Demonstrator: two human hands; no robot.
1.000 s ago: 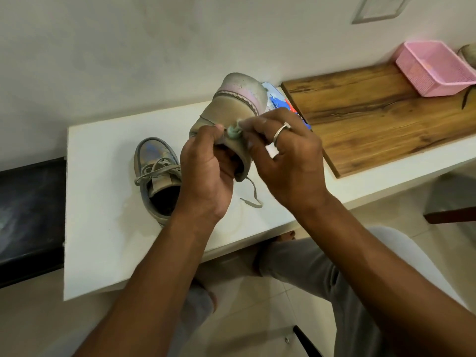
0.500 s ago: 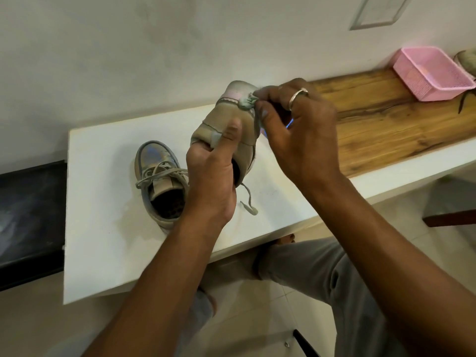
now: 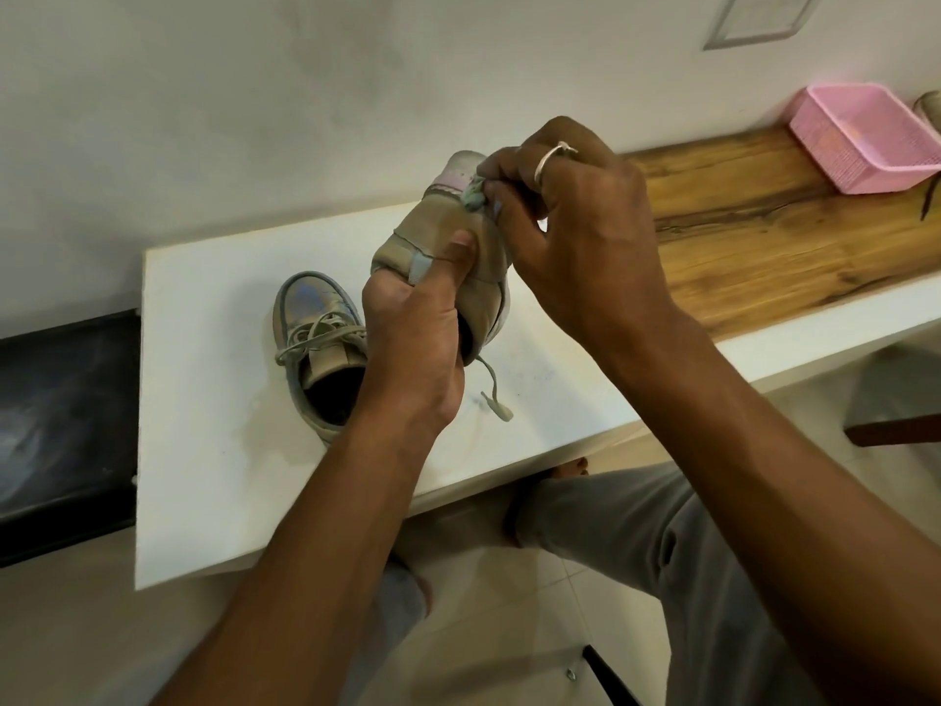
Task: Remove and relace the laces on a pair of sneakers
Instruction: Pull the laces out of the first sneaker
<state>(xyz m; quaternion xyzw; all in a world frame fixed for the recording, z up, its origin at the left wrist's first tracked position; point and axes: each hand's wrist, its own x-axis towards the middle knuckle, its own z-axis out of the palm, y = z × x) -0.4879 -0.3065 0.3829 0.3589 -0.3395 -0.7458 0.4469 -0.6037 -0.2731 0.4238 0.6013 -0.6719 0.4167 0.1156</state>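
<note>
My left hand (image 3: 412,338) grips a tan sneaker (image 3: 443,231) by its heel and holds it above the white table (image 3: 214,450), toe pointing away. My right hand (image 3: 575,231) pinches a bunched grey lace (image 3: 474,195) near the sneaker's pink toe end. A loose end of that lace (image 3: 494,394) dangles below the shoe, its tip just over the tabletop. The second sneaker (image 3: 310,318), silvery grey with its laces in place, stands on the table to the left of my left hand.
A wooden board (image 3: 753,231) covers the table's right part, with a pink plastic basket (image 3: 865,137) on its far end. A black bench (image 3: 61,425) adjoins the table's left side. My knees in grey trousers (image 3: 636,507) are under the front edge.
My right hand has drawn the lace from the shoe's collar up toward the toe. My left thumb has shifted onto the heel, and the dangling lace end has shortened.
</note>
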